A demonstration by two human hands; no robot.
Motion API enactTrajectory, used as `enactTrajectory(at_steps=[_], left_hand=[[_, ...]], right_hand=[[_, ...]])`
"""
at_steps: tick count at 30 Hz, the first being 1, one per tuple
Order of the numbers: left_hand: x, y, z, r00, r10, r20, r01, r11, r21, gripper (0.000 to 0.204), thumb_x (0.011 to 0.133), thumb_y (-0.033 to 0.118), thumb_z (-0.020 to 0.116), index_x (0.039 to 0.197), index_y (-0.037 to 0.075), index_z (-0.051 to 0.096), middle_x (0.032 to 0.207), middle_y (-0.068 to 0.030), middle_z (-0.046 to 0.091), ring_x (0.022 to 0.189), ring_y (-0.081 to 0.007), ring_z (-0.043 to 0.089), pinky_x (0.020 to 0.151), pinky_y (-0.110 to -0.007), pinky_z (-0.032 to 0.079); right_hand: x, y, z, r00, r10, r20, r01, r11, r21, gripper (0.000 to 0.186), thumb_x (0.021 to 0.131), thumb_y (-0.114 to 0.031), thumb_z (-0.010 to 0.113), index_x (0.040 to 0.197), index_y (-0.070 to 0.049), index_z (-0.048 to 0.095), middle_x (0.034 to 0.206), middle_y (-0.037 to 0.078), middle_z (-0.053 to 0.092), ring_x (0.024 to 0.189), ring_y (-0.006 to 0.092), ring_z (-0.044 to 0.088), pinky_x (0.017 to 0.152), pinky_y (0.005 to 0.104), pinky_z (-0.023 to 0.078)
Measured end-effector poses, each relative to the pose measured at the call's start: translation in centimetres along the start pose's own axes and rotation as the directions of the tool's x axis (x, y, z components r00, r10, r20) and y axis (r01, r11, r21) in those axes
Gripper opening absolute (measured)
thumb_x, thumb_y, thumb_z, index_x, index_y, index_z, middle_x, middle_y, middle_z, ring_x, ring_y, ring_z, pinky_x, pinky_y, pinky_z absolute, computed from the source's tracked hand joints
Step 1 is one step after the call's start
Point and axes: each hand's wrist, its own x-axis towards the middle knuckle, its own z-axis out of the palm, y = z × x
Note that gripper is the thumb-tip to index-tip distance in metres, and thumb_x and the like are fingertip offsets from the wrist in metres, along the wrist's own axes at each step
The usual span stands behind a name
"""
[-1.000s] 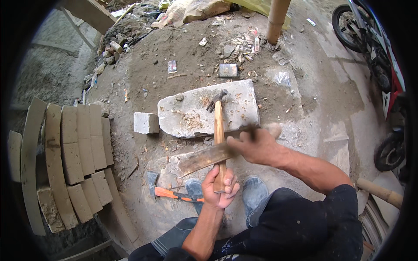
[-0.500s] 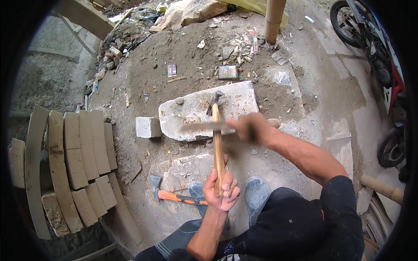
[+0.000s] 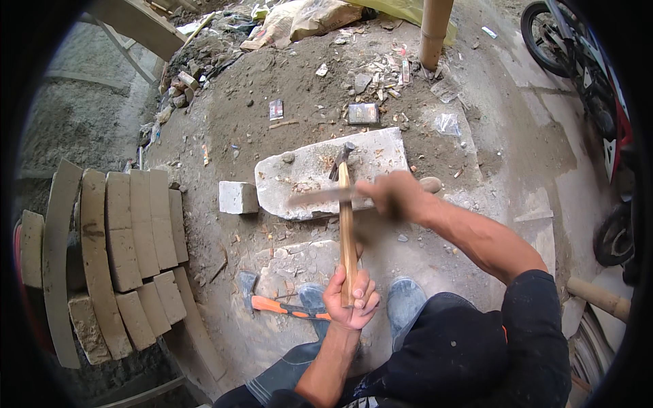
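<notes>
My left hand [image 3: 350, 297] is closed around the lower end of the wooden handle of a claw hammer [image 3: 347, 231]. The hammer points away from me, its dark metal head over a pale stone slab [image 3: 381, 160]; whether the head touches the slab, I cannot tell. In my closed right hand [image 3: 396, 197] is a long, flat, blade-like tool [image 3: 313, 196], smeared by motion. It lies crosswise at the upper part of the hammer handle; its exact kind is unclear. By my left boot, an axe-like tool with an orange and black handle [image 3: 272, 305] lies on the ground.
Left of the slab sits a pale block [image 3: 237, 197]. Long boards and blocks [image 3: 109, 251] are stacked at the left. Rubble and litter [image 3: 381, 78] lie beyond the slab, near a bamboo post [image 3: 433, 34]. A motorcycle [image 3: 592, 81] stands at the far right. My boots [image 3: 406, 302] are close in front.
The whole scene has shifted slightly to the right in the picture. Both hands keep their holds, and the blurred tool stays across the hammer handle.
</notes>
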Motion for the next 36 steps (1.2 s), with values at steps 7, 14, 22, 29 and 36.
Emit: enactTrajectory(at_steps=[7, 14, 22, 29, 36], left_hand=[[-0.1, 0.0, -0.4, 0.999, -0.031, -0.016, 0.031, 0.999, 0.013, 0.057, 0.113, 0.033, 0.041, 0.164, 0.009, 0.030, 0.077, -0.0115, 0.058, 0.056, -0.0187, 0.055, 0.047, -0.032, 0.041], [0.1, -0.5, -0.7, 0.999, -0.040, -0.015, 0.041, 0.998, 0.042, 0.056, 0.113, 0.034, 0.040, 0.163, 0.010, 0.031, 0.078, -0.0119, 0.059, 0.058, -0.0192, 0.056, 0.048, -0.033, 0.041], [0.4, -0.8, 4.0, 0.954, 0.045, -0.295, 0.114, 0.859, 0.499, 0.054, 0.112, 0.030, 0.044, 0.162, 0.013, 0.032, 0.090, -0.0156, 0.067, 0.068, -0.0198, 0.067, 0.052, -0.028, 0.052], [0.0, -2.5, 8.0, 0.980, 0.199, -0.014, -0.076, 0.436, 0.897, 0.063, 0.100, 0.003, 0.064, 0.157, 0.002, 0.038, 0.126, -0.0228, 0.065, 0.104, -0.0259, 0.074, 0.079, -0.031, 0.061], [1.9, -2.2, 8.7, 0.936, 0.193, 0.294, -0.168, -0.488, 0.856, 0.048, 0.088, 0.003, 0.081, 0.132, 0.003, 0.064, 0.123, -0.0163, 0.069, 0.109, -0.0222, 0.073, 0.086, -0.032, 0.058]], right_hand=[[-0.1, 0.5, 0.9, 0.985, -0.004, -0.172, -0.002, 0.999, -0.033, 0.019, 0.092, -0.016, 0.060, 0.111, -0.016, 0.061, 0.076, 0.017, 0.072, 0.071, 0.0374, 0.074, 0.060, 0.0526, 0.058], [0.1, 1.3, 2.3, 0.974, 0.050, -0.222, -0.053, 0.999, -0.006, 0.019, 0.092, -0.016, 0.058, 0.112, -0.015, 0.061, 0.075, 0.017, 0.072, 0.073, 0.0384, 0.074, 0.063, 0.0534, 0.058], [-1.9, 1.5, 3.4, 0.933, 0.285, -0.219, -0.233, 0.944, 0.234, 0.015, 0.093, -0.018, 0.060, 0.107, -0.012, 0.059, 0.078, 0.023, 0.071, 0.076, 0.0463, 0.071, 0.068, 0.0578, 0.054], [-9.0, 0.0, 6.4, 0.759, 0.633, -0.154, -0.432, 0.666, 0.609, 0.027, 0.096, -0.017, 0.061, 0.118, -0.005, 0.050, 0.089, 0.033, 0.068, 0.090, 0.0564, 0.066, 0.078, 0.0609, 0.051], [-11.9, -0.9, 8.8, 0.749, 0.643, -0.160, -0.388, 0.621, 0.681, 0.031, 0.094, -0.015, 0.057, 0.123, -0.004, 0.052, 0.090, 0.034, 0.069, 0.090, 0.0563, 0.066, 0.080, 0.0622, 0.050]])
